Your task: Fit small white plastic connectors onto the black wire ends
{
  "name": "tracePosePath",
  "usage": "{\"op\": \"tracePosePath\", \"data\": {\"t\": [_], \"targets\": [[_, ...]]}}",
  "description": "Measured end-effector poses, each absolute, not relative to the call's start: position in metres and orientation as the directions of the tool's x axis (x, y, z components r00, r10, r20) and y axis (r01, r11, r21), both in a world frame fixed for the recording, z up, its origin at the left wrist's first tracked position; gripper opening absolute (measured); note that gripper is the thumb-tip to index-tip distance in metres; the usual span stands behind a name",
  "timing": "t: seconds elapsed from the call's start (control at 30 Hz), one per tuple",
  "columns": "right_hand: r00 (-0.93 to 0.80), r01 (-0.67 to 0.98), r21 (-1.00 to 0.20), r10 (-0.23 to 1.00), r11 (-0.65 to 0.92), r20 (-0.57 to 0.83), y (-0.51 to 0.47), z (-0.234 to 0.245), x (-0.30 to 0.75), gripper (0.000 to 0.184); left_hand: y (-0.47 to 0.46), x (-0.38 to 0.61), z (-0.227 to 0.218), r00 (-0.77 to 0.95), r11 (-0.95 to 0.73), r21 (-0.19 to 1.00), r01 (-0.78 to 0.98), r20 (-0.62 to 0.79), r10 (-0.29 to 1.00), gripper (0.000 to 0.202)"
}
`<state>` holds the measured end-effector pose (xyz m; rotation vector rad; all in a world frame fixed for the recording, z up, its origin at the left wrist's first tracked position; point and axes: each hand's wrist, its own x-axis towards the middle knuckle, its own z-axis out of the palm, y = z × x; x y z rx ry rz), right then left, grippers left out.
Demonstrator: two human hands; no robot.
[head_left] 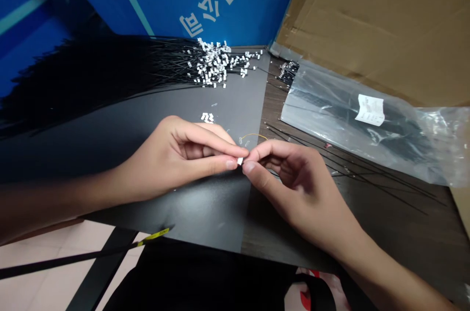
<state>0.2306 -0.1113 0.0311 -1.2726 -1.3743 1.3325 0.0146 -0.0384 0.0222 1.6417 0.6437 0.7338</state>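
Note:
My left hand (183, 152) and my right hand (290, 174) meet fingertip to fingertip above a dark sheet (121, 130) on the table. Between them sits a tiny white connector (240, 160); my left thumb and forefinger pinch it. My right thumb and forefinger are pinched right beside it, and what they hold is too small to make out. A thin black wire (352, 174) runs off to the right from under my right hand.
A big bundle of black wires (91, 73) with white connectors (215, 63) lies at the back left. A clear bag of black wires (370, 125) with a white label lies at right. Blue board and cardboard stand behind. Loose white connectors (207, 117) lie near my left hand.

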Motion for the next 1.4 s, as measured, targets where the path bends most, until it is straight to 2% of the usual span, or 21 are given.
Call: {"op": "tracePosePath", "data": {"t": [0.23, 0.6, 0.73, 0.9, 0.97, 1.03, 1.1, 1.13, 1.27, 1.4], "targets": [[-0.151, 0.172, -0.984, 0.987, -0.035, -0.062, -0.115, 0.034, 0.231, 0.008, -0.034, 0.014, 0.023, 0.709, -0.033, 0.999, 0.004, 0.020, 0.705, 0.031], [-0.161, 0.190, -0.979, 0.982, -0.072, -0.104, -0.112, 0.030, 0.232, 0.008, -0.036, 0.016, 0.017, 0.690, -0.031, 1.000, 0.002, 0.021, 0.724, 0.026], [-0.147, 0.156, -0.984, 0.983, -0.083, -0.106, -0.111, 0.030, 0.230, 0.008, -0.035, 0.016, 0.017, 0.681, -0.062, 0.998, -0.018, 0.058, 0.730, 0.023], [-0.215, 0.116, -0.991, 0.972, -0.073, -0.097, -0.105, 0.035, 0.235, 0.004, -0.026, 0.012, 0.025, 0.726, -0.223, 0.974, -0.030, 0.174, 0.665, 0.010], [-0.256, 0.195, -0.981, 0.964, -0.015, -0.065, -0.097, 0.035, 0.246, 0.010, -0.023, 0.011, 0.032, 0.746, -0.266, 0.963, -0.048, 0.212, 0.632, 0.007], [-0.159, 0.378, -0.923, 0.987, 0.072, 0.011, -0.086, 0.031, 0.260, 0.020, -0.022, 0.014, 0.040, 0.748, -0.323, 0.946, -0.018, 0.227, 0.623, 0.017], [0.013, 0.716, -0.695, 0.994, 0.067, 0.109, -0.073, 0.025, 0.275, 0.015, -0.025, 0.021, 0.050, 0.743, -0.405, 0.912, 0.056, 0.233, 0.627, 0.027], [0.046, 0.768, -0.639, 0.991, 0.045, 0.125, -0.067, 0.020, 0.282, 0.013, -0.028, 0.025, 0.055, 0.743, -0.447, 0.889, 0.099, 0.233, 0.627, 0.031], [0.015, 0.822, -0.566, 0.993, 0.053, 0.115, -0.052, 0.002, 0.294, 0.007, -0.037, 0.031, 0.076, 0.774, -0.582, 0.773, 0.253, 0.199, 0.601, 0.045], [-0.030, 0.840, -0.537, 0.995, 0.079, 0.099, -0.048, -0.009, 0.291, 0.012, -0.024, 0.007, 0.106, 0.777, -0.649, 0.655, 0.387, 0.148, 0.612, 0.054]]}}
